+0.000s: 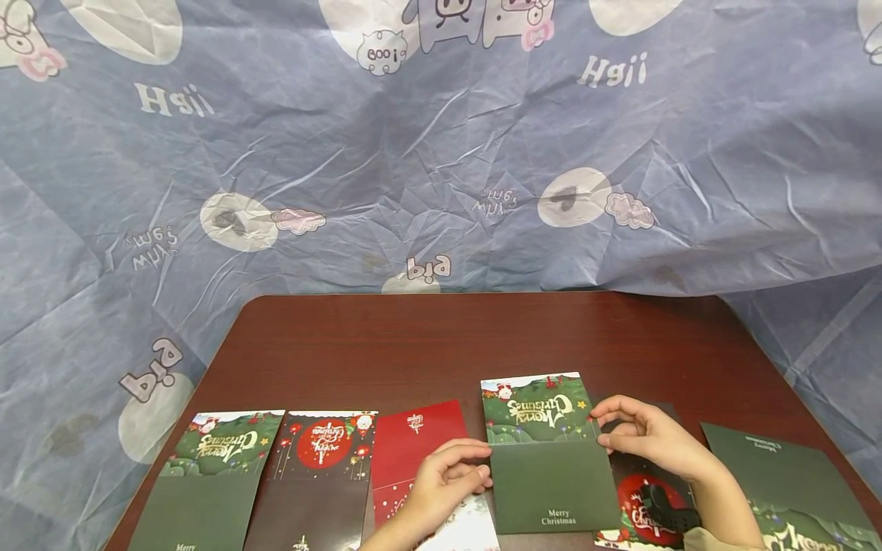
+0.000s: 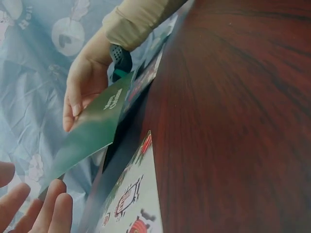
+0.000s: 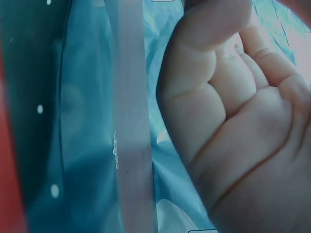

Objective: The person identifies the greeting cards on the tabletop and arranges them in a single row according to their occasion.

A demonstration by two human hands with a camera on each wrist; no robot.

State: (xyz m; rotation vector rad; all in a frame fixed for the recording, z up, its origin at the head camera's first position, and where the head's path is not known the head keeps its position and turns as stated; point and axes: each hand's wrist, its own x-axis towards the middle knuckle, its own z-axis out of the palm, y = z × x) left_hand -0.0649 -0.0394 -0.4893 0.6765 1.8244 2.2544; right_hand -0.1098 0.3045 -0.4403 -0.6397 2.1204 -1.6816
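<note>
An unfolded green Christmas card (image 1: 554,486) lies between my two hands, its printed half with gold lettering on the far side and its plain half nearer. My left hand (image 1: 444,482) holds its left edge near the fold, fingers bent. My right hand (image 1: 648,436) pinches the right edge with thumb and fingers. In the left wrist view the green card (image 2: 92,131) tilts up above the table, with the right hand (image 2: 87,82) at its far edge. The right wrist view shows mostly the palm and curled fingers of the right hand (image 3: 243,111).
Left of the hands lie a red card (image 1: 413,440), a dark card with a red circle (image 1: 313,501) and another green card (image 1: 200,501), all unfolded. Partly beneath my right forearm is a dark card (image 1: 630,490); a green card (image 1: 779,467) lies far right. A printed cloth (image 1: 441,153) hangs behind the brown table (image 1: 413,337).
</note>
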